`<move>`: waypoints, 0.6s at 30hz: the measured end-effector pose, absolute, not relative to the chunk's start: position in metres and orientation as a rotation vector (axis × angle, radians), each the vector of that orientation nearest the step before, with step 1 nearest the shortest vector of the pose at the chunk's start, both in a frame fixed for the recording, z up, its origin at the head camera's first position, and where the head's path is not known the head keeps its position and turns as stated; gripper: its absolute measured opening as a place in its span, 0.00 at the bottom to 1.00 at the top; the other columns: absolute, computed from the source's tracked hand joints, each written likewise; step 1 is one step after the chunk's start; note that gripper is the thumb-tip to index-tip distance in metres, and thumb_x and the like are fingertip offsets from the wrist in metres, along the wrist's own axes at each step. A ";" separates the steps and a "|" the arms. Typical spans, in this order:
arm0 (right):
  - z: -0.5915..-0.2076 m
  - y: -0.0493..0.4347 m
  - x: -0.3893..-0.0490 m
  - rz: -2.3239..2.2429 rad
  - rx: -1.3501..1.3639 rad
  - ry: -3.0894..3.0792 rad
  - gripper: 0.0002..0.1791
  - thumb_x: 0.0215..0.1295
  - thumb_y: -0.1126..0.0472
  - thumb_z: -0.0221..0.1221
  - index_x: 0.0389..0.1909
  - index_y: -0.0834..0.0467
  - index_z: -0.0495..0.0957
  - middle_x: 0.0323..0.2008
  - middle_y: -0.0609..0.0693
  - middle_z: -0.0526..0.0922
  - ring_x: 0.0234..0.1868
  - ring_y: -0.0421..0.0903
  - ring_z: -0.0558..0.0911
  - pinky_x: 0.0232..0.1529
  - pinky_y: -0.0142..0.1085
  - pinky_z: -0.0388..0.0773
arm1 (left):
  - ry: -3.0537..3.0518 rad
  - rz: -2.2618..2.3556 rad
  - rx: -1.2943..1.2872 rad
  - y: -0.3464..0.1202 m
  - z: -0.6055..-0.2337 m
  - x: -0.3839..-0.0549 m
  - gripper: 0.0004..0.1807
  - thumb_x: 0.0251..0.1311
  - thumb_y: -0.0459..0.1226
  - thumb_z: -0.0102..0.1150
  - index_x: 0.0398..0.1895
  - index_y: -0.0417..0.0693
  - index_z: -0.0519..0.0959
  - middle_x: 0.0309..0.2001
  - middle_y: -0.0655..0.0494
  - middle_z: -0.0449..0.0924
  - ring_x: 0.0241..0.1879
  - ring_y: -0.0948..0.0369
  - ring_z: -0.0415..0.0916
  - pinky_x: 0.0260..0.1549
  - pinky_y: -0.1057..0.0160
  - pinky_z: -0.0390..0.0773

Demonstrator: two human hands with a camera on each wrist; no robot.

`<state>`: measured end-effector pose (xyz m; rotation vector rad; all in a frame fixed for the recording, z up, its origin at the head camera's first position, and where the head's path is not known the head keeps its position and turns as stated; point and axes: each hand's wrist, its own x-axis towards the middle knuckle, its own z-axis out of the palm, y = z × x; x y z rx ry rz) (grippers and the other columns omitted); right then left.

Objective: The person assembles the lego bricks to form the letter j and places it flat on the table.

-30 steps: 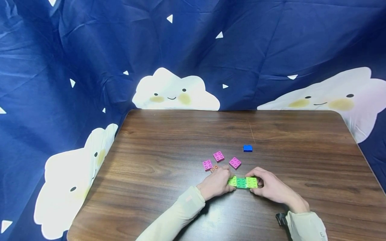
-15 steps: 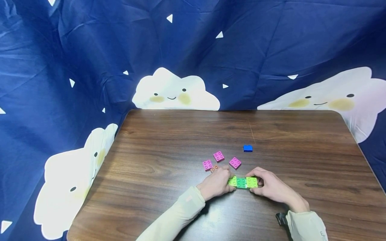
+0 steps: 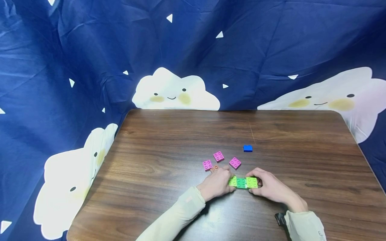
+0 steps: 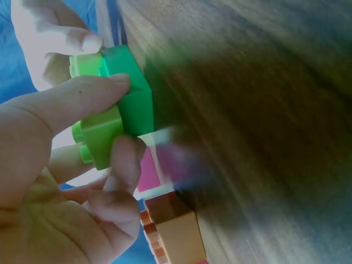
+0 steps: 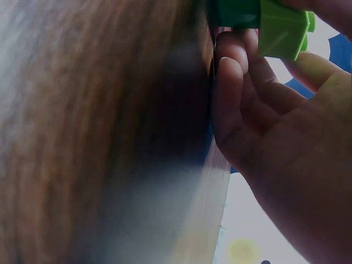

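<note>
Two lime green toy building bricks sit on top of a darker green brick [image 3: 241,183], one at each end, with its middle studs showing in the head view. My left hand [image 3: 216,181] pinches the left end, thumb and fingers around the left lime brick [image 4: 104,135]; the thumb tip also touches the green brick [image 4: 136,104]. At the other end, my right hand [image 3: 269,186] holds the right lime brick [image 3: 251,182] between thumb and fingers. In the right wrist view that lime brick [image 5: 281,30] overhangs the green one.
Beyond the hands on the wooden table [image 3: 169,140] lie three pink bricks: a left one [image 3: 207,165], a far one [image 3: 218,156] and a right one [image 3: 235,163]. An orange brick [image 3: 214,168] is partly hidden by the left hand. Farther back lies a blue brick [image 3: 248,148].
My right hand and wrist have shifted very slightly to the left. Both hands keep their hold on the joined bricks, and the loose bricks have not moved.
</note>
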<state>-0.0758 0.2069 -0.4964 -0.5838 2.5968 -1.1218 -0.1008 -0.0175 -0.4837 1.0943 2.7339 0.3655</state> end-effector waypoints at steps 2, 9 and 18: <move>-0.496 0.206 -0.076 -1.112 -0.577 2.597 0.19 0.49 0.61 0.69 0.45 0.55 0.79 0.39 0.44 0.77 0.33 0.32 0.70 0.32 0.27 0.69 | 2.743 0.337 1.098 -0.018 -0.483 -0.100 0.09 0.48 0.45 0.71 0.25 0.53 0.81 0.30 0.61 0.73 0.24 0.70 0.66 0.24 0.76 0.67; -0.495 0.205 -0.078 -1.076 -0.543 2.592 0.19 0.49 0.60 0.69 0.44 0.53 0.79 0.41 0.44 0.78 0.37 0.34 0.72 0.36 0.29 0.70 | 2.732 0.306 1.093 -0.018 -0.484 -0.101 0.14 0.50 0.48 0.70 0.35 0.51 0.83 0.34 0.60 0.75 0.25 0.70 0.66 0.25 0.76 0.67; -0.497 0.204 -0.078 -1.044 -0.547 2.608 0.19 0.48 0.60 0.69 0.43 0.51 0.78 0.41 0.43 0.78 0.38 0.36 0.73 0.39 0.30 0.71 | 2.711 0.516 0.963 -0.034 -0.471 -0.105 0.32 0.53 0.58 0.64 0.54 0.48 0.77 0.47 0.56 0.75 0.37 0.67 0.73 0.37 0.73 0.76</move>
